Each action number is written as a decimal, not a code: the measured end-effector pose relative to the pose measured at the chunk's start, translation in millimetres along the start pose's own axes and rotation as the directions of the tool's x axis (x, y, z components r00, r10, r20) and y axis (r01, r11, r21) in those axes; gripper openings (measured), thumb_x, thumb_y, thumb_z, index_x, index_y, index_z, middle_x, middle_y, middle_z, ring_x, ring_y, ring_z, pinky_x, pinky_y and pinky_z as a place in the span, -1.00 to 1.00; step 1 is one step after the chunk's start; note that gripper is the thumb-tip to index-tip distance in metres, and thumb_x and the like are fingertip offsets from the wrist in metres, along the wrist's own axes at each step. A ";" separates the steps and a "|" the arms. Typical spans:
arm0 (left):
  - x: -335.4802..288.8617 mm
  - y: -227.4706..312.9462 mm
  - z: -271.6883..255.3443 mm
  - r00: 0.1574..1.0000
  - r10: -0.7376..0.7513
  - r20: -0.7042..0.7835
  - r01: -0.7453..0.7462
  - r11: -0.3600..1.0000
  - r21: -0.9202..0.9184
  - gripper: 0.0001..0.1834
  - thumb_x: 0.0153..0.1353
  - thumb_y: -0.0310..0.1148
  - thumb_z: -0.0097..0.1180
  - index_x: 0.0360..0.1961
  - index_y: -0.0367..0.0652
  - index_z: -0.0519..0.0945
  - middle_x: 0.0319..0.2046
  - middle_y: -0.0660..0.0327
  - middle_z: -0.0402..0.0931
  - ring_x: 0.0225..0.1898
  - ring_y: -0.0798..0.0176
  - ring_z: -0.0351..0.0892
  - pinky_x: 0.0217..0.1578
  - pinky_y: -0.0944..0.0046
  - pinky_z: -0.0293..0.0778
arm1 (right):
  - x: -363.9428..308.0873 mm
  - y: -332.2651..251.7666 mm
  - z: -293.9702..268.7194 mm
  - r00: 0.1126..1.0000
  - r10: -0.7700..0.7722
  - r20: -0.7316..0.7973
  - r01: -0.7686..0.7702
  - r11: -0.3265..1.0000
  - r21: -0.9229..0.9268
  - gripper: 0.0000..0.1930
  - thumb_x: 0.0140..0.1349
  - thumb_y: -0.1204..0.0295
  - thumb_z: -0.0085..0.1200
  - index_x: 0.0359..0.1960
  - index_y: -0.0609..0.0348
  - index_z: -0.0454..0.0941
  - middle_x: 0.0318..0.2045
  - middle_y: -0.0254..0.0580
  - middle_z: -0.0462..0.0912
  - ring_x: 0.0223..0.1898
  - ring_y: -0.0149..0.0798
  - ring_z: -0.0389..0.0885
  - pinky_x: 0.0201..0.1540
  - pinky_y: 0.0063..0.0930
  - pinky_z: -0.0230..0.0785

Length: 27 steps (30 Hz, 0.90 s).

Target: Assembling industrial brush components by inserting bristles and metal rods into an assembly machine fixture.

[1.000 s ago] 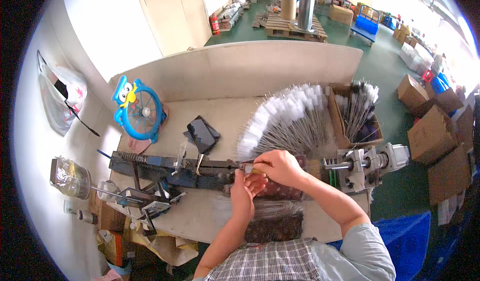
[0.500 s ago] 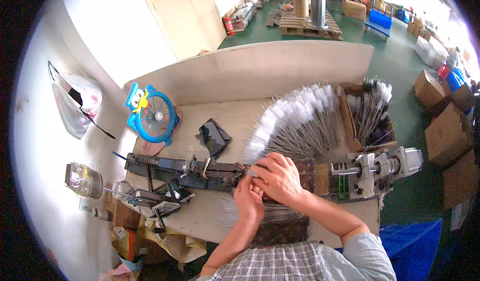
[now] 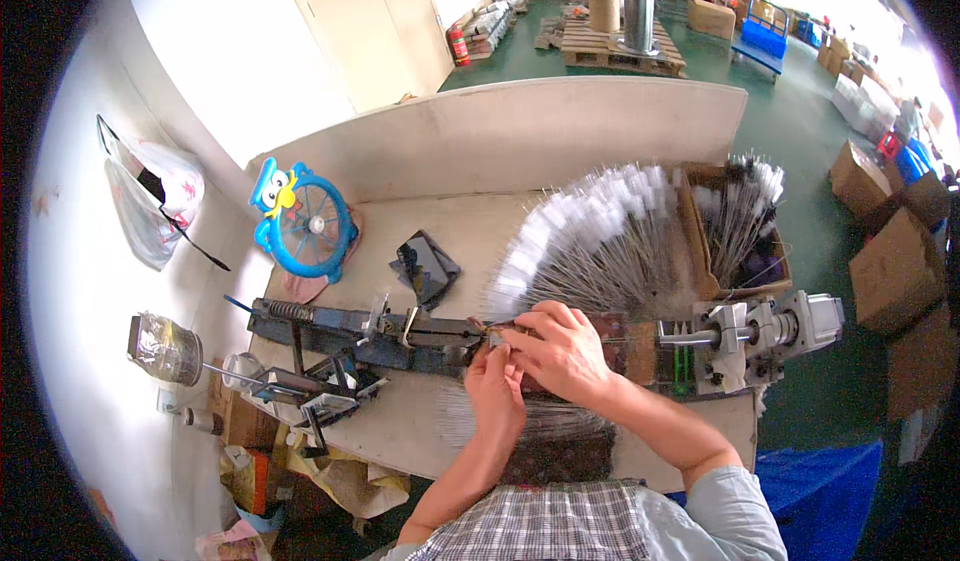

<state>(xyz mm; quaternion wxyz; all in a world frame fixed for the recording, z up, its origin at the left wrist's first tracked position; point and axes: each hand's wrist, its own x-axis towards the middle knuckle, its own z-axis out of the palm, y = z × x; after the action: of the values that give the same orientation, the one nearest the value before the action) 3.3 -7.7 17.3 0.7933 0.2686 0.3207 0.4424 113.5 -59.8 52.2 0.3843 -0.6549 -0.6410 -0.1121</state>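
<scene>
Head view: we note both grips narrowed, left hand (image 3: 497, 397) and right hand (image 3: 566, 354) pinching a small pale-grey piece (image 3: 496, 340) at the right end of the long dark metal rail (image 3: 425, 357); we'd best keep it steadily aligned.
</scene>
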 end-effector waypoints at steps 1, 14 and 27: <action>0.4 1.0 0.5 1.000 -0.006 -0.005 0.005 1.000 -0.016 -0.93 0.21 -0.48 -0.02 -0.29 -0.20 0.46 -0.29 0.24 0.50 -0.27 0.39 0.50 -0.18 0.35 0.43 | 0.5 0.0 3.0 1.000 0.008 0.015 -0.008 1.000 0.006 -0.70 -0.15 0.37 0.24 -0.27 -0.04 0.62 -0.28 -0.36 0.57 -0.09 -0.23 0.46 -0.12 -0.32 0.35; 3.0 -0.5 -9.7 0.996 -0.087 0.030 0.091 0.980 -0.179 -0.72 0.30 -0.18 -0.18 -0.21 -0.17 0.43 -0.25 0.25 0.47 -0.18 0.31 0.46 -0.08 0.25 0.34 | 6.3 -13.9 17.6 0.998 0.059 -0.015 -0.058 0.998 0.010 -0.62 -0.19 0.35 0.25 -0.23 0.08 0.59 -0.31 -0.31 0.58 -0.18 -0.22 0.51 -0.15 -0.31 0.35; 0.8 -0.9 -2.1 0.998 -0.056 -0.035 0.050 0.989 -0.139 -0.97 0.17 -0.52 0.01 -0.35 -0.21 0.45 -0.37 0.24 0.48 -0.37 0.39 0.50 -0.29 0.38 0.48 | -1.8 -6.2 3.5 0.998 0.030 -0.059 -0.034 0.997 -0.067 -0.76 -0.16 0.34 0.24 -0.36 -0.04 0.66 -0.30 -0.38 0.59 -0.18 -0.27 0.50 -0.15 -0.34 0.30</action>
<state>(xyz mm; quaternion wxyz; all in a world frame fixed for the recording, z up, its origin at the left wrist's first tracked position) 2.4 -7.1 15.1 0.8151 0.1958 0.3118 0.4474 106.2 -59.6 50.9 0.3820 -0.6741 -0.6148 -0.1468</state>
